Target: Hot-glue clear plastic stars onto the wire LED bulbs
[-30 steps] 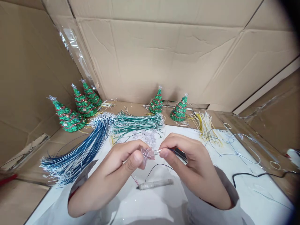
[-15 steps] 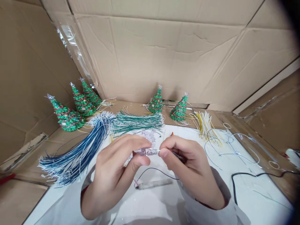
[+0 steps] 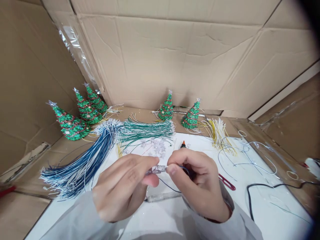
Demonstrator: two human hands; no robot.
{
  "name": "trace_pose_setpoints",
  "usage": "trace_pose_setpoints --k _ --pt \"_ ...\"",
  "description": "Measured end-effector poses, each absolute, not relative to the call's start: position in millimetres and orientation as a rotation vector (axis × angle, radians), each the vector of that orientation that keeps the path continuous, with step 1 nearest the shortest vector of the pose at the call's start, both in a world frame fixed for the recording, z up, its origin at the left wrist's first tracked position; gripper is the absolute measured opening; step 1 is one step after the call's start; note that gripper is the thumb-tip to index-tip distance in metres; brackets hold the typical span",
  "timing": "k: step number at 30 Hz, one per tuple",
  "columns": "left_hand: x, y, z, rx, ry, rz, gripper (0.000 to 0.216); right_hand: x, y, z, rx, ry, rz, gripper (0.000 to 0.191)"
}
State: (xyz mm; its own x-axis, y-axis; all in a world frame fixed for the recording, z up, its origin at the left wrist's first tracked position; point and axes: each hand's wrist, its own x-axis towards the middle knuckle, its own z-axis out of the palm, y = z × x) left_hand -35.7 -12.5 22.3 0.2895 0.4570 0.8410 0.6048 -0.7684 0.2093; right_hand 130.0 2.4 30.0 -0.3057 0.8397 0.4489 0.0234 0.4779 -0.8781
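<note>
Between the thumb and fingers of my left hand [image 3: 127, 186] is a small clear plastic piece [image 3: 159, 169], held roughly level; part of it is hidden by the fingers. My right hand [image 3: 195, 183] pinches at the right end of this piece, thumb against forefinger. A dark blue wire [image 3: 170, 187] runs to my right hand and loops beneath the fingers. Whether the wire's tip sits inside the clear piece cannot be made out. Below the hands lies a grey wrapped stick [image 3: 163, 197] with a dark tip. More clear star-like pieces [image 3: 156, 146] are heaped just beyond.
Bundles of blue-and-white wires [image 3: 82, 163], green wires [image 3: 147, 129] and yellow-and-white wires [image 3: 220, 133] lie around the white tabletop [image 3: 270, 206]. Several small green trees [image 3: 71, 125] stand behind. An orange-tipped tool [image 3: 183, 144], a dark red loop [image 3: 227, 182] and a black cable [image 3: 250, 200] are nearby.
Both hands have lowered slightly toward me with the clear piece still between them. The orange-tipped tool, the dark red loop and more of the clear heap have come into sight.
</note>
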Motion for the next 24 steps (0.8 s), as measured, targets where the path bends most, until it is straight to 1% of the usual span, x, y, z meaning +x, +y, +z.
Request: trace_pose_setpoints --k 5,11,15,24 --pt "-35.6 -16.0 20.8 -2.368 -1.014 -1.506 0.021 130.2 2.2 29.0 -0.704 -1.705 1.009 0.015" --pt "-30.6 -21.5 25.7 -2.347 -1.086 -1.462 0.021 131.2 2.7 28.4 -0.697 -1.749 0.963 0.012" --pt "-28.5 -22.4 22.9 -2.297 -1.107 -1.522 0.020 130.8 2.5 27.7 -0.683 -1.743 0.953 0.012" --pt "-34.7 -18.0 21.7 -2.365 -1.011 -1.500 0.020 131.7 -0.3 27.1 -0.707 -1.746 0.946 0.013"
